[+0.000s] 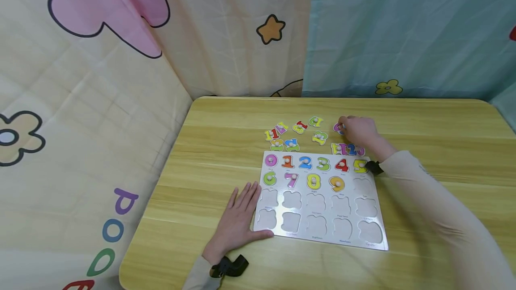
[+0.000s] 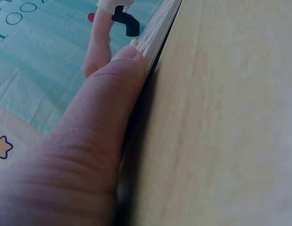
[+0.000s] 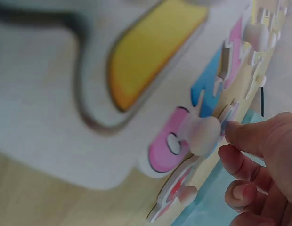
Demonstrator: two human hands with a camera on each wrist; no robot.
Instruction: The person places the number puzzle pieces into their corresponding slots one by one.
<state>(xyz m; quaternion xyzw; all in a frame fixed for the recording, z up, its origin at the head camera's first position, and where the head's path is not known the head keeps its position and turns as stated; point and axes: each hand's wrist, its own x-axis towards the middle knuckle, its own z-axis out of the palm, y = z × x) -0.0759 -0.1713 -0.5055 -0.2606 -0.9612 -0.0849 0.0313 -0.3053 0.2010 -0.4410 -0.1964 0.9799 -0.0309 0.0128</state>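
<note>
Board [image 1: 303, 209] lies on the table [image 1: 209, 147], digits 0–9 [image 1: 313, 182] seated; left hand [image 1: 234, 225], fingers extended, touches its left edge; right hand [image 1: 359, 131], fingers bent, at purple piece [image 1: 337, 128] beyond the board, grip cannot be confirmed

A white number-puzzle board [image 1: 303, 210] is lying flat, slightly askew. Knobbed single digits [image 1: 313, 181], 0 to 9 in several bright colours, are filling its far row and most of the next; shaped hollows are showing bare across the rest. Loose two-digit pieces [image 1: 320, 138] are lying scattered beyond the board's far edge, some just beside its right part. Farther beyond that part, a purple piece [image 1: 336, 127] is being pinched by the right hand [image 1: 360, 131], its number partly hidden.
</note>
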